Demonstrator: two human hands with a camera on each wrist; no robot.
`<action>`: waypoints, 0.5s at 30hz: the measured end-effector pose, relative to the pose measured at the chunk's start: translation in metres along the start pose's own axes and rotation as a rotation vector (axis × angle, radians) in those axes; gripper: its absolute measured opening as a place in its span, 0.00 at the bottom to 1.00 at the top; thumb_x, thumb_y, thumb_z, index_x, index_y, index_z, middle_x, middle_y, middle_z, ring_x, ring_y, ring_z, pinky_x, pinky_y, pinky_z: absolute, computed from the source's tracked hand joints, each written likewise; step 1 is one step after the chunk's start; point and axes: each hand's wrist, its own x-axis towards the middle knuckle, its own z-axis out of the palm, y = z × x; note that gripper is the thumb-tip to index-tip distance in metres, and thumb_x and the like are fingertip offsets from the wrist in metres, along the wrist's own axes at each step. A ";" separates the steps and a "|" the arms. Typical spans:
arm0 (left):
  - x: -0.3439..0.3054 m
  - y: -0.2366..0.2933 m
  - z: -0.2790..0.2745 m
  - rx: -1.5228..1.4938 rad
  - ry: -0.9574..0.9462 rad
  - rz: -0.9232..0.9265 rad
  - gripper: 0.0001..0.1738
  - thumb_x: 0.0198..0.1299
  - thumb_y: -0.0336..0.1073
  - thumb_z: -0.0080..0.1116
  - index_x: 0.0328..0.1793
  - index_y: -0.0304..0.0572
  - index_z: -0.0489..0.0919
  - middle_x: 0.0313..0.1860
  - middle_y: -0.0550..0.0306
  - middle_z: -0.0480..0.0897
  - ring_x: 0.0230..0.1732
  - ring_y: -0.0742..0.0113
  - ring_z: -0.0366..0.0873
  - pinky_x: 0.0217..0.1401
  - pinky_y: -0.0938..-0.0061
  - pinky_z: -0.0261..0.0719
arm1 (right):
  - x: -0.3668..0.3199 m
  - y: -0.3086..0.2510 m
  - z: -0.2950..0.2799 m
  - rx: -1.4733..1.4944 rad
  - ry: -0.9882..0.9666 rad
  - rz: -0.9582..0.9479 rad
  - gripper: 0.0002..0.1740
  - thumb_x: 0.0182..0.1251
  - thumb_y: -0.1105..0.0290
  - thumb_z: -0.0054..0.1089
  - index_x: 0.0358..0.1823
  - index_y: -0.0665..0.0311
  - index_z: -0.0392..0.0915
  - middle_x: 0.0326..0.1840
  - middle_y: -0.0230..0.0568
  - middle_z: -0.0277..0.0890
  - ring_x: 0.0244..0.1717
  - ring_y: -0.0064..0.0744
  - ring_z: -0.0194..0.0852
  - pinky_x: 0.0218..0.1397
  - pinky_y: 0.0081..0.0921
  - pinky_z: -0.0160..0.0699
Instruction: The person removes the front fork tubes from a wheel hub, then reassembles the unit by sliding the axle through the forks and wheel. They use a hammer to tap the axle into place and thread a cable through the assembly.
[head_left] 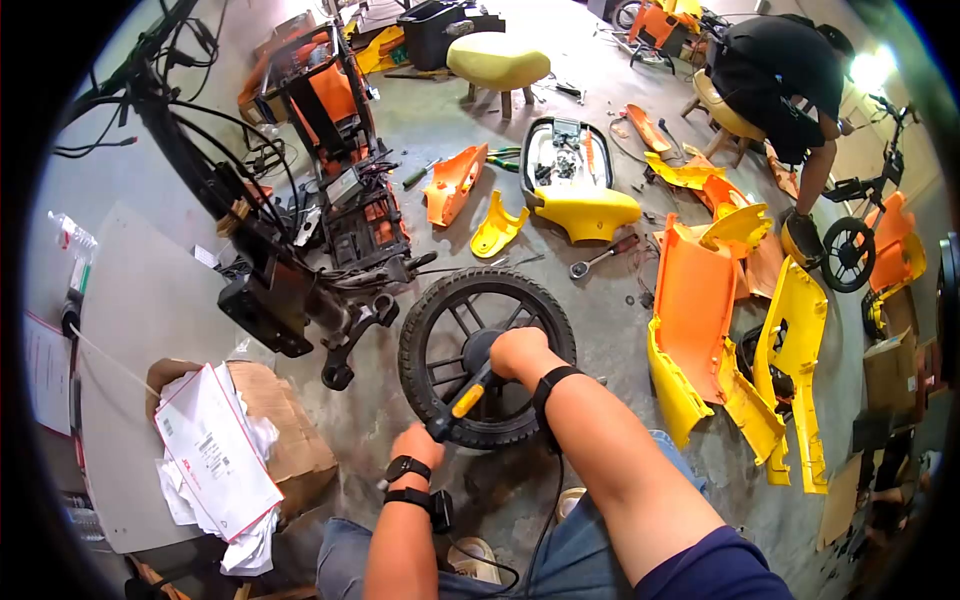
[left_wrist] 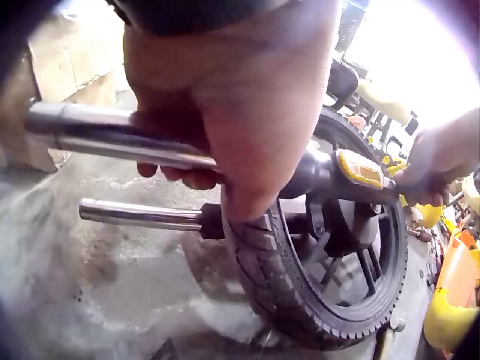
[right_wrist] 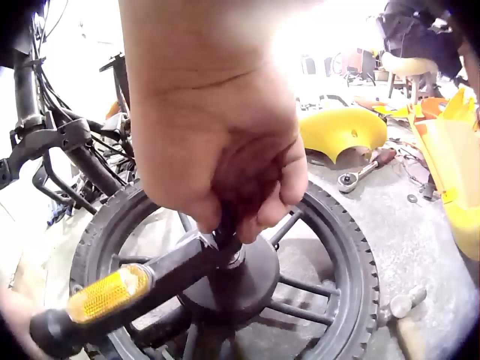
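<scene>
A black spoked wheel (head_left: 415, 360) with a knobby tyre lies on the floor in front of the person. Across its top runs a fork leg (head_left: 467, 402) with a yellow reflector and, in the left wrist view, a chrome tube (left_wrist: 90, 129). The left hand (head_left: 417, 447) grips this leg at the tube. Over the hub (right_wrist: 247, 281), the right hand (right_wrist: 217, 142) curls its fingers round the leg's dark lower end; the fingers hide any small part there. A second chrome fork tube (left_wrist: 142, 214) sticks out on the wheel's lower side.
A black scooter frame (head_left: 300, 300) with cables stands at left, above a cardboard box (head_left: 290, 430) of papers. A ratchet wrench (head_left: 603, 257) lies beyond the wheel. Orange and yellow body panels (head_left: 690, 310) spread over the right floor. Another person (head_left: 780, 70) bends at the back right.
</scene>
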 end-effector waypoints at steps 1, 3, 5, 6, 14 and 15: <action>0.003 -0.002 -0.002 0.011 0.033 -0.021 0.22 0.53 0.38 0.64 0.54 0.37 0.79 0.49 0.38 0.84 0.54 0.42 0.81 0.58 0.55 0.79 | -0.003 -0.001 0.000 -0.008 0.033 -0.019 0.19 0.61 0.66 0.55 0.52 0.57 0.85 0.57 0.43 0.82 0.58 0.42 0.81 0.57 0.36 0.79; 0.012 -0.005 -0.002 0.011 0.080 -0.041 0.18 0.53 0.36 0.64 0.50 0.38 0.80 0.48 0.37 0.84 0.51 0.43 0.82 0.55 0.55 0.80 | -0.008 -0.006 -0.002 0.000 0.054 -0.034 0.18 0.60 0.67 0.56 0.52 0.57 0.85 0.57 0.44 0.82 0.58 0.42 0.81 0.56 0.36 0.79; 0.016 -0.011 -0.002 -0.028 0.030 -0.090 0.18 0.54 0.34 0.62 0.51 0.36 0.79 0.48 0.38 0.84 0.53 0.41 0.81 0.57 0.54 0.79 | -0.013 -0.014 -0.006 0.026 0.028 -0.034 0.18 0.60 0.68 0.57 0.51 0.57 0.85 0.57 0.44 0.82 0.58 0.42 0.81 0.55 0.36 0.80; 0.017 -0.009 -0.003 -0.027 0.031 -0.090 0.18 0.54 0.34 0.62 0.51 0.36 0.79 0.48 0.38 0.84 0.53 0.41 0.81 0.57 0.54 0.79 | -0.014 -0.015 -0.008 0.042 0.007 -0.033 0.18 0.60 0.68 0.57 0.51 0.58 0.85 0.56 0.44 0.82 0.58 0.42 0.81 0.54 0.36 0.80; 0.023 -0.009 0.005 0.061 -0.049 -0.089 0.19 0.53 0.35 0.64 0.52 0.41 0.83 0.51 0.41 0.84 0.54 0.44 0.81 0.58 0.56 0.79 | 0.003 -0.001 0.003 0.025 -0.089 -0.074 0.18 0.60 0.66 0.55 0.51 0.57 0.85 0.56 0.46 0.82 0.57 0.46 0.81 0.55 0.38 0.79; 0.025 -0.009 0.006 0.059 -0.106 -0.093 0.19 0.52 0.36 0.64 0.52 0.42 0.84 0.51 0.42 0.84 0.54 0.45 0.81 0.58 0.57 0.79 | 0.006 0.000 0.003 0.026 -0.089 -0.075 0.18 0.60 0.66 0.55 0.51 0.57 0.85 0.56 0.46 0.82 0.57 0.46 0.81 0.55 0.38 0.79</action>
